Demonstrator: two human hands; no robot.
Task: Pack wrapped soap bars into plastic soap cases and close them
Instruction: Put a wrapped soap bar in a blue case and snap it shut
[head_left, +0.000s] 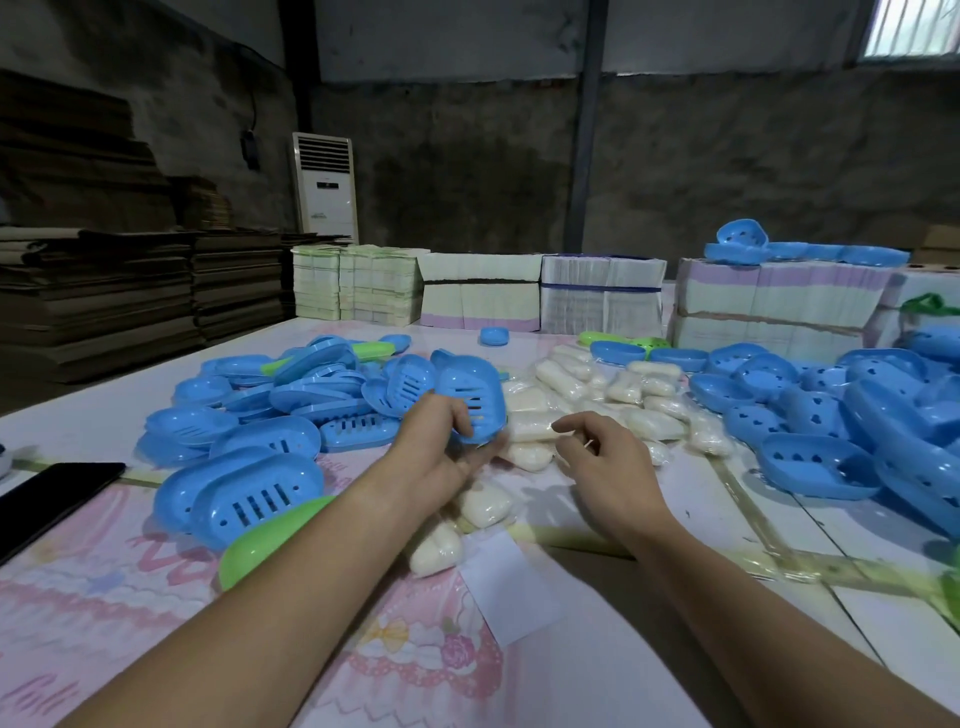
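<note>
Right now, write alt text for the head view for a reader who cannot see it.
A person's left hand grips a blue slotted soap case half while the right hand hovers, fingers loosely curled, over wrapped white soap bars on a table. Piles of blue case halves lie on both sides.

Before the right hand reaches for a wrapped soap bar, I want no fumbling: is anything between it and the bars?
Nothing visible. The right hand hovers over the white plastic-wrapped soap bars; the blue slotted plastic case half stays left, in the left hand.
</note>
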